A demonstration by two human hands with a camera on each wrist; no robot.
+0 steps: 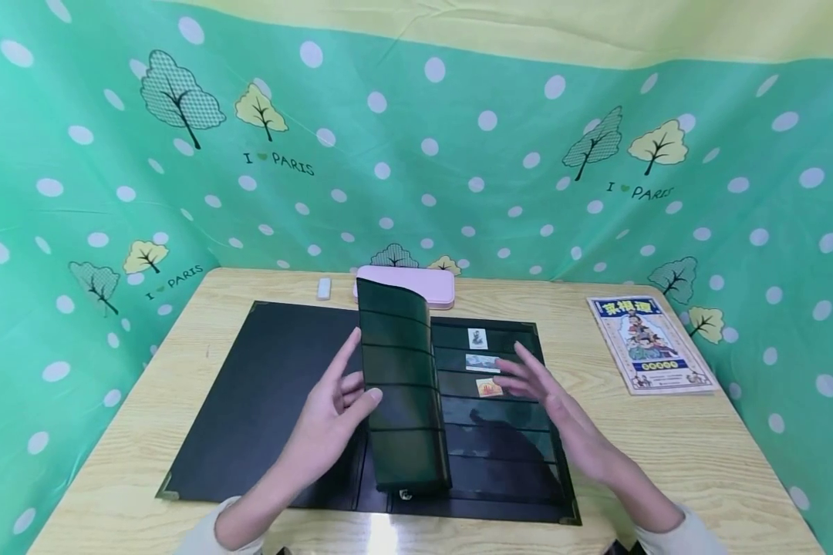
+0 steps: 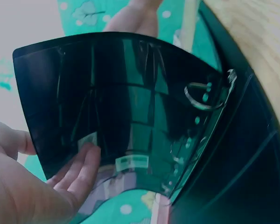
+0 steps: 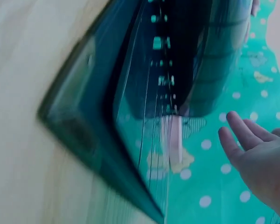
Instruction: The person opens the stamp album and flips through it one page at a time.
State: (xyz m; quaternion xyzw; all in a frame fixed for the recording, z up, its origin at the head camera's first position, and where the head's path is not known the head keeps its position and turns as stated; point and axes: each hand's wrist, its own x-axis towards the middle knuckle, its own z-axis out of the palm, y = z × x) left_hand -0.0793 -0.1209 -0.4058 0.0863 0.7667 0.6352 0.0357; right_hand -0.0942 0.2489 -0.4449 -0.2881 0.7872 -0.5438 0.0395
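Note:
A black stamp album lies spread out on the table, its left cover flat. My left hand holds the free edge of raised black leaves between thumb and fingers. In the left wrist view, its fingers lie against the pocketed face and the thumb goes behind the edge. Three small stamps sit in the upper strips of the right-hand page. Over that page, my right hand is spread with nothing in it; the right wrist view shows its fingers apart from the leaves.
Behind the album stands a pink case, with a small white block to its left. A printed booklet lies on the right of the wooden table. A green dotted cloth hangs along the back and sides.

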